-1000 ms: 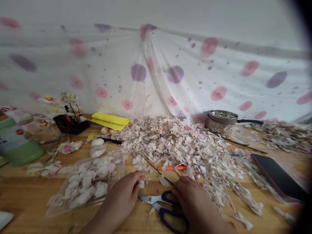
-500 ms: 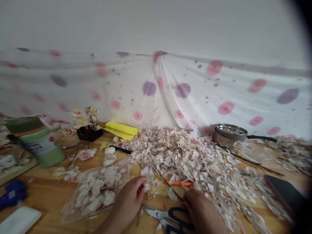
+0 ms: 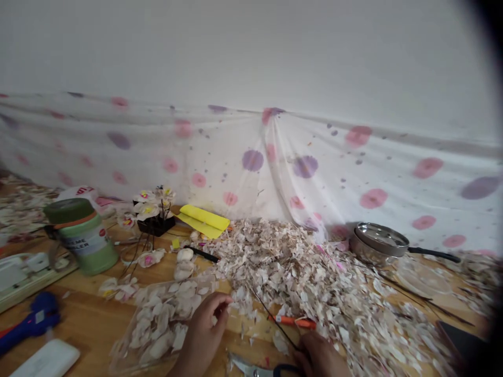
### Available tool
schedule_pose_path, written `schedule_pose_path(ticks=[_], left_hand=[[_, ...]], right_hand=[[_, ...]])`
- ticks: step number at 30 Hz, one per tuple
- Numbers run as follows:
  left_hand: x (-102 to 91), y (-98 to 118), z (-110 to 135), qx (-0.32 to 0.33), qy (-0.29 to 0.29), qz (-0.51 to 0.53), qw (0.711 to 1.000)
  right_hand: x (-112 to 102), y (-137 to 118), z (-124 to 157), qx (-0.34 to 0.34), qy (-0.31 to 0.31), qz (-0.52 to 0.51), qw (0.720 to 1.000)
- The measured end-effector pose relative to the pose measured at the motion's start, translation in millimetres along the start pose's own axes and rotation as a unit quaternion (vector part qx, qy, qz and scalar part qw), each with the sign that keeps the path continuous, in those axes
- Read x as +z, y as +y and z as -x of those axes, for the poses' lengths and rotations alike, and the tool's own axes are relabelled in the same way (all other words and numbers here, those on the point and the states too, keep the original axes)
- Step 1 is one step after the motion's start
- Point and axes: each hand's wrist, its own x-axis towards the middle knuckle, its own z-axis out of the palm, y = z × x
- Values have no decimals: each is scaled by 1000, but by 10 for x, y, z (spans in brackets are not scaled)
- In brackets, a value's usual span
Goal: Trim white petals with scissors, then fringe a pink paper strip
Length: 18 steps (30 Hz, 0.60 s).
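Note:
My left hand (image 3: 208, 327) is closed, thumb and forefinger pinched together, just right of a clear plastic tray (image 3: 121, 340) heaped with whitish petals (image 3: 155, 319). Whatever the pinch holds is too small to name. My right hand (image 3: 322, 356) curls palm down at the bottom edge, its fingers mostly hidden. A thin dark stem (image 3: 275, 318) runs up to its fingertips, and the scissors (image 3: 255, 370) lie beside it, dark handles against the hand. I cannot tell which of these it grips. An orange tool (image 3: 293, 321) lies just beyond, at the foot of a large heap of dry petals (image 3: 291, 262).
Left stand a green tumbler (image 3: 88, 246), a blue glue gun (image 3: 37, 322), a white box-like object (image 3: 49, 358) and a power strip (image 3: 23, 285). Behind are potted artificial flowers (image 3: 155, 217) and yellow paper (image 3: 204, 221). Right are a metal pan (image 3: 379, 243) and a phone (image 3: 459, 340).
The whole view has shifted, with things now lower and slightly to the right. A pale bit at my left fingertips no longer shows clearly. My right hand stays beside the scissors.

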Motion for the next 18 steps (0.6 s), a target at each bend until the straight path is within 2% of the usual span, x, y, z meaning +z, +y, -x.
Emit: schedule_pose_path(ticks=[7, 12, 15, 18], left_hand=[[-49, -24, -90, -62, 37, 53, 996], [-51, 13, -95, -90, 41, 53, 994], [-213, 32, -160, -87, 46, 29, 995], [-528, 58, -264, -74, 78, -27, 994]], right_hand=[[-14, -64, -10, 25, 2, 17, 1000], [-27, -81, 7, 26, 3, 16, 1000], [-27, -95, 22, 28, 1, 16, 999], [-34, -107, 42, 23, 2, 15, 1000]])
